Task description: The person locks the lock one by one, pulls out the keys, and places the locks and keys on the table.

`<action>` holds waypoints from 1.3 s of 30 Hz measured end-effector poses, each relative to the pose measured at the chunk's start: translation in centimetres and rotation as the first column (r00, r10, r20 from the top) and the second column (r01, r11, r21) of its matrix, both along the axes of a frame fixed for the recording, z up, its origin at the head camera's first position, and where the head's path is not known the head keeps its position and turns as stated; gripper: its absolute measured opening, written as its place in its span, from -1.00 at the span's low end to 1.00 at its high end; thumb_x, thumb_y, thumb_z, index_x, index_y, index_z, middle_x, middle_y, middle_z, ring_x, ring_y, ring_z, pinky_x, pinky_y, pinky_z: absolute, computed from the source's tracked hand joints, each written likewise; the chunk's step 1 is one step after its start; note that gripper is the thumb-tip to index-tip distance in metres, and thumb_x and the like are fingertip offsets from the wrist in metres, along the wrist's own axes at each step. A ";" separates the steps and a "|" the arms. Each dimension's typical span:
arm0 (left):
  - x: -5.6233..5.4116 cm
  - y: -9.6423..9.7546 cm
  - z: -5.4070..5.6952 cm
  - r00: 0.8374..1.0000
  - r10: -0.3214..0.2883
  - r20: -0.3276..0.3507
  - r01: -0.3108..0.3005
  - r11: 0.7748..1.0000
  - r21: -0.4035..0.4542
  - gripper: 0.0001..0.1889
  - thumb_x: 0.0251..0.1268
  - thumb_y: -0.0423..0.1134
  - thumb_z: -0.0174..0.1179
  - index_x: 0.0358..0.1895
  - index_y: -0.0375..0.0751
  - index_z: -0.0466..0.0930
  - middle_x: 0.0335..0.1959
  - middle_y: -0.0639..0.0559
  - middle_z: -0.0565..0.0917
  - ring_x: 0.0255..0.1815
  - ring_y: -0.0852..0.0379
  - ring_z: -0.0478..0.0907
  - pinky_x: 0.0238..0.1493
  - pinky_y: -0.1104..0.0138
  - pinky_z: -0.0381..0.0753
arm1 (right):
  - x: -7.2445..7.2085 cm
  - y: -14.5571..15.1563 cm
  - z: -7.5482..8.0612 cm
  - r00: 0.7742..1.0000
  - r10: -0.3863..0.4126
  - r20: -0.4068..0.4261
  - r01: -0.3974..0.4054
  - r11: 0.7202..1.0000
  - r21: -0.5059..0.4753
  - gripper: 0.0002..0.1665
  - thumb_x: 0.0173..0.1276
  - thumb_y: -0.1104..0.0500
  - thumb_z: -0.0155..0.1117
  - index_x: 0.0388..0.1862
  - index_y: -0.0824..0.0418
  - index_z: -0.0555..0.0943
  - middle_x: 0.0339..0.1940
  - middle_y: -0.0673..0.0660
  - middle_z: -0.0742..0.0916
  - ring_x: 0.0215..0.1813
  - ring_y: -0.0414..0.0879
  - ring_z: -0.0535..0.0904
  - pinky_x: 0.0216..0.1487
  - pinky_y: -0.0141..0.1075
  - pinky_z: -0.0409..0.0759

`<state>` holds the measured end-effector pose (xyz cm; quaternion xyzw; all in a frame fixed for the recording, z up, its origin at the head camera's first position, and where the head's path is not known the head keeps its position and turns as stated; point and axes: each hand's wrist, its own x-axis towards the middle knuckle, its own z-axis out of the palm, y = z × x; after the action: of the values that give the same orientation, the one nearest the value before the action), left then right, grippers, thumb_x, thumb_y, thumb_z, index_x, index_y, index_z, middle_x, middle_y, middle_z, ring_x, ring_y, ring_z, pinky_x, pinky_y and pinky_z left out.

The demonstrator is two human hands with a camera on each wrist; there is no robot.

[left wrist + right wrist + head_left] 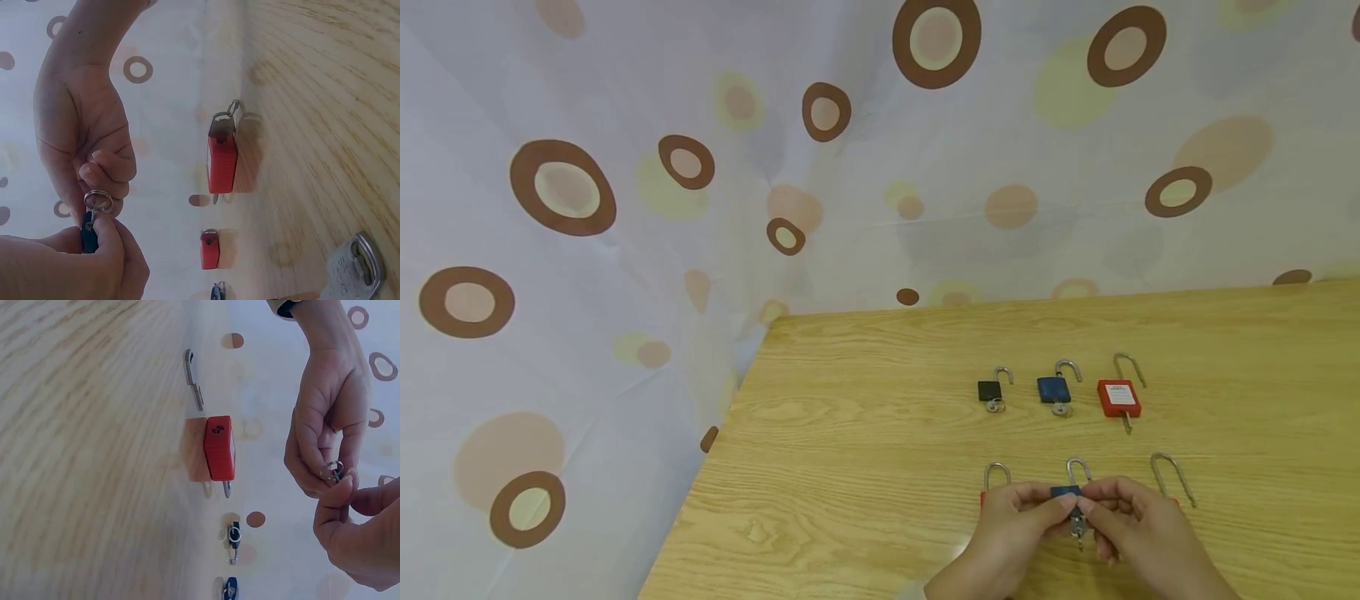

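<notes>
Head view, lower right: by the left hand [1007, 533] and the right hand [1142, 533], a blue padlock [1063, 492] is being pinched between thumbs and fingers. Stiff, fairly light handling is being suggested, the flat sides being preferred over the slick shackle [1077, 461]. A left red padlock [983, 500] and a right red padlock [1176, 502] are being largely covered; the key's [1078, 527] seating is being obscured.

From my end I see a wood-grained table [835, 417]; behind the table hangs a whitish sheet [865, 258] printed with brown rings [972, 42] and peach spots [1011, 207]. More sheet drops along the table's left side. Soft light leaves faint shadows on the table.
</notes>
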<state>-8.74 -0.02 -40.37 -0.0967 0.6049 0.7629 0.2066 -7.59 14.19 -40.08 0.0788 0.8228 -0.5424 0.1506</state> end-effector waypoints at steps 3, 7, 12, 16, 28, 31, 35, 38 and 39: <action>0.1 -0.1 0.1 1.000 -0.003 -0.002 0.003 1.000 -0.003 -0.88 0.18 -0.44 0.19 -0.24 -0.41 0.62 -0.31 -0.09 0.70 -0.31 0.19 0.65 -0.19 0.39 0.66 | 0.1 0.2 0.4 1.000 0.023 -0.011 -0.022 0.999 0.022 -0.67 0.46 0.16 -0.03 -0.01 0.42 0.45 -0.57 0.05 0.55 -0.59 -0.18 0.43 -0.53 -0.36 0.50; 0.2 -0.1 0.1 1.000 -0.017 -0.014 0.016 0.999 -0.042 -0.89 0.15 -0.46 0.21 -0.25 -0.40 0.63 -0.32 -0.06 0.70 -0.30 0.19 0.65 -0.18 0.36 0.66 | -0.2 0.8 0.8 0.998 0.047 -0.051 -0.042 0.996 0.084 -0.64 0.49 0.08 -0.10 -0.22 0.35 0.52 -0.65 0.00 0.50 -0.68 -0.20 0.38 -0.63 -0.36 0.43; 0.4 -0.2 -0.1 0.996 -0.080 -0.042 0.075 0.992 -0.101 -0.88 0.14 -0.45 0.22 -0.25 -0.35 0.64 -0.34 0.01 0.69 -0.34 0.24 0.61 -0.20 0.38 0.65 | -1.0 1.3 1.1 0.997 0.042 -0.065 -0.029 0.979 0.200 -0.51 0.46 -0.10 -0.07 -0.39 0.28 0.56 -0.68 -0.02 0.48 -0.72 -0.20 0.32 -0.68 -0.37 0.34; 0.7 -0.2 -0.4 0.982 -0.158 -0.099 0.141 0.978 -0.155 -0.86 0.16 -0.40 0.22 -0.23 -0.37 0.66 -0.35 -0.04 0.71 -0.40 0.32 0.56 -0.29 0.49 0.59 | -1.2 1.0 0.9 0.993 0.054 -0.109 -0.023 0.963 0.270 -0.53 0.38 -0.14 0.05 -0.41 0.24 0.58 -0.65 -0.01 0.48 -0.65 -0.22 0.30 -0.63 -0.40 0.28; 0.9 0.0 -0.8 0.970 -0.203 -0.135 0.171 0.961 -0.218 -0.86 0.17 -0.38 0.21 -0.26 -0.39 0.66 -0.34 -0.13 0.73 -0.34 0.21 0.66 -0.29 0.45 0.65 | -1.6 0.3 0.2 0.950 0.130 -0.284 -0.056 0.965 0.255 -0.80 0.37 0.15 0.13 -0.40 0.23 0.57 -0.67 -0.06 0.45 -0.62 -0.30 0.24 -0.60 -0.43 0.25; 0.9 0.1 -0.8 0.979 -0.175 -0.109 0.154 0.972 -0.177 -0.85 0.18 -0.40 0.20 -0.24 -0.41 0.66 -0.31 -0.15 0.73 -0.30 0.16 0.67 -0.24 0.39 0.67 | -1.6 0.2 0.1 0.949 0.121 -0.292 -0.056 0.974 0.221 -0.82 0.38 0.18 0.11 -0.36 0.25 0.58 -0.63 -0.06 0.49 -0.61 -0.31 0.26 -0.59 -0.42 0.28; 0.8 0.3 -0.9 0.985 -0.153 -0.083 0.141 0.981 -0.135 -0.84 0.19 -0.41 0.18 -0.21 -0.43 0.64 -0.27 -0.17 0.72 -0.29 0.20 0.66 -0.21 0.36 0.67 | -1.6 0.1 0.1 0.951 0.101 -0.291 -0.045 0.980 0.192 -0.82 0.39 0.20 0.09 -0.35 0.28 0.57 -0.62 -0.06 0.50 -0.61 -0.30 0.26 -0.59 -0.42 0.28; 0.8 0.4 -0.9 0.988 -0.140 -0.069 0.132 0.985 -0.108 -0.83 0.20 -0.40 0.18 -0.21 -0.44 0.64 -0.26 -0.18 0.72 -0.32 0.23 0.65 -0.20 0.35 0.67 | -1.6 0.1 0.0 0.956 0.093 -0.277 -0.044 0.983 0.177 -0.81 0.40 0.19 0.08 -0.32 0.29 0.57 -0.57 -0.04 0.55 -0.59 -0.30 0.29 -0.56 -0.42 0.31; 0.8 0.4 -0.9 0.989 -0.136 -0.066 0.129 0.987 -0.101 -0.83 0.19 -0.40 0.19 -0.21 -0.44 0.64 -0.26 -0.18 0.72 -0.33 0.25 0.64 -0.21 0.36 0.67 | -1.7 0.1 0.0 0.958 0.093 -0.272 -0.046 0.984 0.173 -0.81 0.40 0.19 0.08 -0.31 0.29 0.57 -0.55 -0.04 0.56 -0.58 -0.30 0.30 -0.55 -0.42 0.32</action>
<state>-7.99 0.42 -41.25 -0.0385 0.6531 0.7206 0.2298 -9.25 14.33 -40.04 -0.0152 0.8800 -0.4725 0.0452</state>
